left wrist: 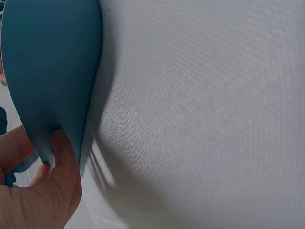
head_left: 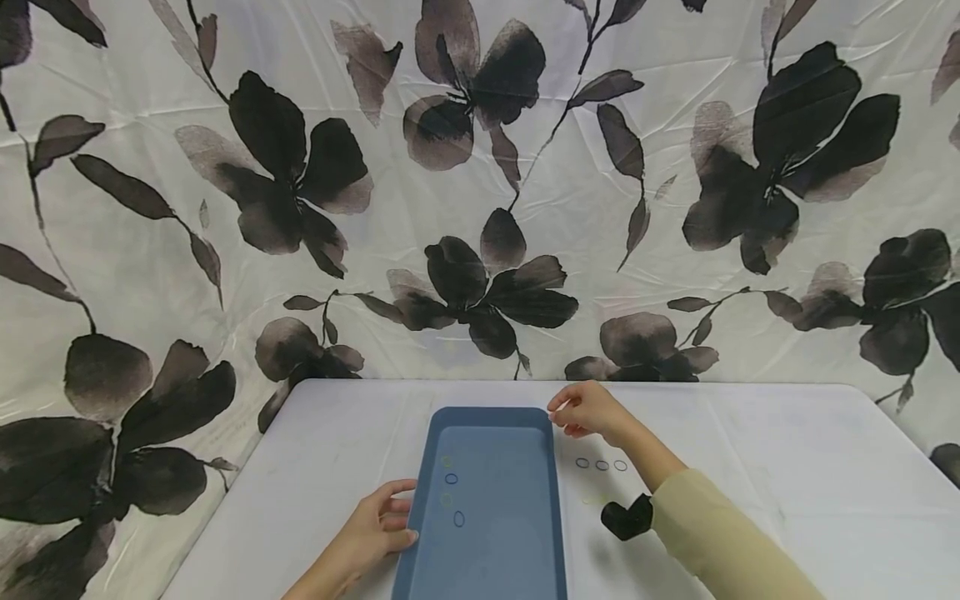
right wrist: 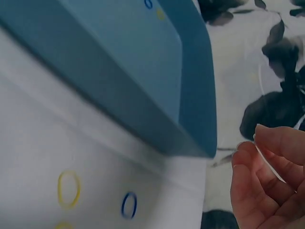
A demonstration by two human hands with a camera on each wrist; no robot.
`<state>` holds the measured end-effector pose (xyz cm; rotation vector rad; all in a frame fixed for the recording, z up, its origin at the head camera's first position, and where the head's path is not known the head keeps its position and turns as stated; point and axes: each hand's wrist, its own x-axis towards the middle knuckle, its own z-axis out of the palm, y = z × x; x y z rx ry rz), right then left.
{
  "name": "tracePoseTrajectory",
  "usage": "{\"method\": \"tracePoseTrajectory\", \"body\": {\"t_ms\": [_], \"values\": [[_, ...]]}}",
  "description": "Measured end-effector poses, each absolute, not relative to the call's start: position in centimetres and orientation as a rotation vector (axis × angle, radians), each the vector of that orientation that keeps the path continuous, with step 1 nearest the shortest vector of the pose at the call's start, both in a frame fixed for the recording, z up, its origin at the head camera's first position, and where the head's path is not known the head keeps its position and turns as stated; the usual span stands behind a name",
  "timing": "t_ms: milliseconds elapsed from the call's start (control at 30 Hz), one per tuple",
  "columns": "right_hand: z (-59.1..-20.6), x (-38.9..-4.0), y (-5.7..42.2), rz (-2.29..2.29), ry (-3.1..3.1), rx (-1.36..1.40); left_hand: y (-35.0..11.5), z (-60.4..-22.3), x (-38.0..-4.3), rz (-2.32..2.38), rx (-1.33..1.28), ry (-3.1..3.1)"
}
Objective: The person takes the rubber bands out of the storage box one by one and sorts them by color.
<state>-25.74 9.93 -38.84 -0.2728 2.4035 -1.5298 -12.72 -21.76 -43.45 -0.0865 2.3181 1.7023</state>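
We see a shallow blue rectangular tray (head_left: pixel 502 500) on the white desk (head_left: pixel 735 442), its far end near the desk's far edge. The left hand (head_left: pixel 375 525) grips the tray's left rim; the right hand (head_left: pixel 588 411) curls by its far right corner, whose grip we cannot tell. Inside lie 2 thin blue rings (head_left: pixel 457 478) and 2 thin yellow rings (head_left: pixel 447 457).
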Motion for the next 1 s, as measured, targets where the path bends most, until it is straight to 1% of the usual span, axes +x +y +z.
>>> {"method": "tracePoseTrajectory", "body": {"t_ms": [400, 767, 1000], "values": [[-39.5, -25.5, 4.2, -1.5, 2.35, -0.383, -22.0, -43.4, -12.5, 1.694, -0.101, 2.311], [-42.4, -24.0, 0.6, -1.512, 2.339, -0.486, -22.0, -43.3, -12.3, 1.706, -0.082, 2.293], [-44.2, -24.2, -1.6, -1.623, 2.36, -0.477, -21.8, -43.1, -12.5, 1.715, -0.065, 2.286]]}}
